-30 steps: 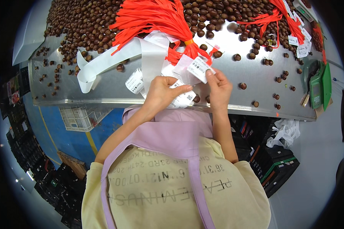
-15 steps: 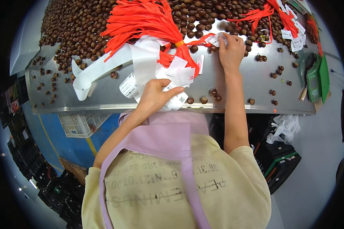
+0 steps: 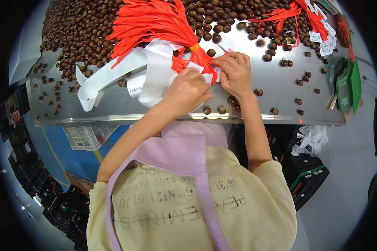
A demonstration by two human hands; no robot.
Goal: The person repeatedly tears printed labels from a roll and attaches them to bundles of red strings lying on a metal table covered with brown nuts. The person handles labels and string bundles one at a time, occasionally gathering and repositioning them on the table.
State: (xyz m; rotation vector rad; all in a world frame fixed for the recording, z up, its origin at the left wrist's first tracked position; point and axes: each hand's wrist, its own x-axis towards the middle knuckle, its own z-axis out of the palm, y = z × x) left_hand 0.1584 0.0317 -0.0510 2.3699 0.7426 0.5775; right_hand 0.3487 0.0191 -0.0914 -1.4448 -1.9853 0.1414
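A bundle of long red strips point(image 3: 151, 21), which look like net bags, lies on the metal table, gathered by a yellow band point(image 3: 194, 47). White tags point(image 3: 207, 78) sit at its near end. My left hand point(image 3: 186, 92) is closed over white labels there, its fingertips partly hidden. Close beside it, my right hand point(image 3: 235, 74) pinches the end of a red strip with its tag, mostly covered by the fingers. A white label strip point(image 3: 113, 69) curls across the table left of my left hand. Printed labels point(image 3: 136, 85) lie under that strip's near part.
Chestnuts point(image 3: 83, 33) are heaped across the far side, with loose ones point(image 3: 222, 110) nearer. A second red bundle point(image 3: 318, 25) with tags lies far right, near a green scale point(image 3: 348, 85). Below the table's front edge are a white crate point(image 3: 83, 138) and black crates point(image 3: 305, 178).
My right hand has moved left and nearer, bringing the tagged red strip end toward the bundle. My left hand has moved right and farther, so the two hands are now close together.
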